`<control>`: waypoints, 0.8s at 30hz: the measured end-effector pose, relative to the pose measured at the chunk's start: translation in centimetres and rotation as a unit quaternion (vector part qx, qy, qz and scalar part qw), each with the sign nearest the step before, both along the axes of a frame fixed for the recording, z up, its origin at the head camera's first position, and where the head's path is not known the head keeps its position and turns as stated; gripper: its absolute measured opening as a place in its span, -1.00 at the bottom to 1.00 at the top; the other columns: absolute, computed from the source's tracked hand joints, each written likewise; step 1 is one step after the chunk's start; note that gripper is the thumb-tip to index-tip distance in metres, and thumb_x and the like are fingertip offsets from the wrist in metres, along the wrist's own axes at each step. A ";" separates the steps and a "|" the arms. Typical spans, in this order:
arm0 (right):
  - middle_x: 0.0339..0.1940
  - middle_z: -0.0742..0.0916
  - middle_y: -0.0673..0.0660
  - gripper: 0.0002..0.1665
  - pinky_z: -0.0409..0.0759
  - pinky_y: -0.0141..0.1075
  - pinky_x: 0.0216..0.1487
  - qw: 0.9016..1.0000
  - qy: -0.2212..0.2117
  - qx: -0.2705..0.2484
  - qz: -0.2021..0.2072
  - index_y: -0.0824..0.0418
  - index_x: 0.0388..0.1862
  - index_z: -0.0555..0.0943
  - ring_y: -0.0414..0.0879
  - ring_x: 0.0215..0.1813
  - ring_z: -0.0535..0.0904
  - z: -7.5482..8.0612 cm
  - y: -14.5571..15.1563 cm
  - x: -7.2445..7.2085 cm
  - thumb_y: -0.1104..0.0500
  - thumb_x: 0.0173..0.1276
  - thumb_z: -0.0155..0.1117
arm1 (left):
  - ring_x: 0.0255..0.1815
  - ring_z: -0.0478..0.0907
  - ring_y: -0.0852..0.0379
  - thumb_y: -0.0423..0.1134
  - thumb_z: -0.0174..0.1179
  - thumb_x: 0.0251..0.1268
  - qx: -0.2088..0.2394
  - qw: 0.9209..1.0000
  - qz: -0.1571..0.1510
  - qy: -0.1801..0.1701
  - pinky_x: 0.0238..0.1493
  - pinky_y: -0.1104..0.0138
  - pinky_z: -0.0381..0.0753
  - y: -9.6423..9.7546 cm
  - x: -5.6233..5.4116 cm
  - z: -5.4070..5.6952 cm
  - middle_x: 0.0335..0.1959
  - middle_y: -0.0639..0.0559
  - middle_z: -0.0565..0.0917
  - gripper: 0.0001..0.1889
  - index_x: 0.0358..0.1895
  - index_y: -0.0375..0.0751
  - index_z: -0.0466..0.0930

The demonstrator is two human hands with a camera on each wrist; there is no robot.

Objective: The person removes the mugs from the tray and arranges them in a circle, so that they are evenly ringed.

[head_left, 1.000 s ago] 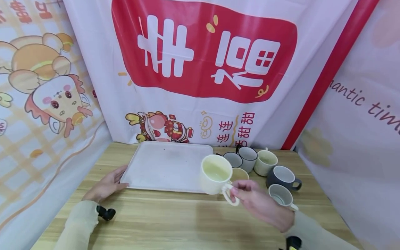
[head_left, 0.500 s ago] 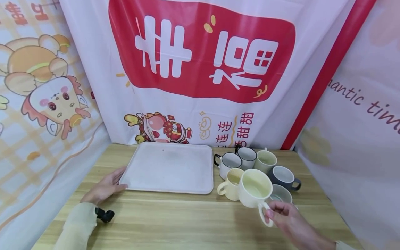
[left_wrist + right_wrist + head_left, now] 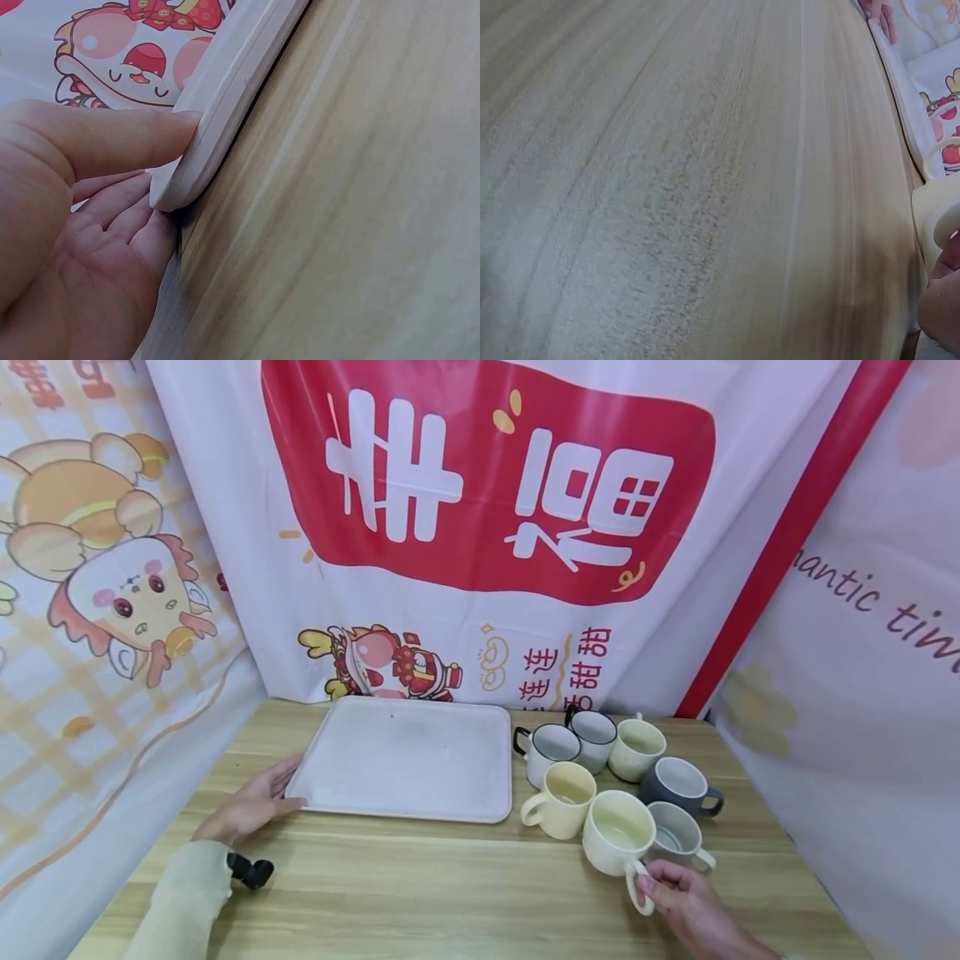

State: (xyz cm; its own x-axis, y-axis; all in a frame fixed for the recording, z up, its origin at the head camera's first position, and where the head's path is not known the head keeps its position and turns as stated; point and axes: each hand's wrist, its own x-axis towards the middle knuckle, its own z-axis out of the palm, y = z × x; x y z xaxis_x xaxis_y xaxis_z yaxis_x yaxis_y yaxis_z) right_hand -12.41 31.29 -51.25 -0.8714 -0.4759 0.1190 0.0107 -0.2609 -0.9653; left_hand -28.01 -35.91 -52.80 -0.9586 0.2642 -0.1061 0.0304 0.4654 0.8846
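My right hand (image 3: 693, 906) pinches the handle of a cream mug (image 3: 615, 839) at the front of a cluster of mugs on the wooden table. The mug stands beside a pale yellow mug (image 3: 566, 806) and overlaps a grey-white mug (image 3: 675, 835) in the head view. Only a bit of the right hand (image 3: 941, 300) shows at the edge of the right wrist view. My left hand (image 3: 251, 802) holds the near left corner of a white rectangular tray (image 3: 405, 764). In the left wrist view its thumb (image 3: 142, 139) lies on the tray's rim, with the other fingers at the corner.
Behind the cream mug are two black-rimmed white mugs (image 3: 553, 752), a pale green mug (image 3: 636, 752) and a dark grey mug (image 3: 678, 789). Printed cloth (image 3: 480, 643) hangs behind the table (image 3: 390, 893) and along both sides.
My right hand has carried the cream mug from over the tray's right edge, rightward and down to the front of the mug cluster. The left hand has stayed at the tray's corner.
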 end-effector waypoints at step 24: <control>-0.18 0.77 -0.14 -0.57 0.67 -0.56 0.00 0.999 -0.027 0.005 -0.024 0.09 -0.06 0.71 -0.34 -0.10 0.65 -2.1 0.2 0.1 0.45 0.65 -0.09 | 0.74 -0.23 -0.49 -0.32 0.30 0.47 -0.002 1.000 0.001 -0.009 0.69 -0.29 -0.08 0.2 0.1 0.1 0.75 -0.40 -0.21 -0.01 0.72 -0.38 -0.24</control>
State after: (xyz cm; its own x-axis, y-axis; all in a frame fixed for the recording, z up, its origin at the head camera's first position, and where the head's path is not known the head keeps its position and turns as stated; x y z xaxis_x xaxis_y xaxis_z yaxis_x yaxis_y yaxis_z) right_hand -12.35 31.46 -53.34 -0.8985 -0.4341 0.0656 0.0511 -0.2519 -0.9664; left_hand -27.96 -35.71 -52.75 -0.9570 0.2624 -0.1241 0.0141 0.4691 0.8830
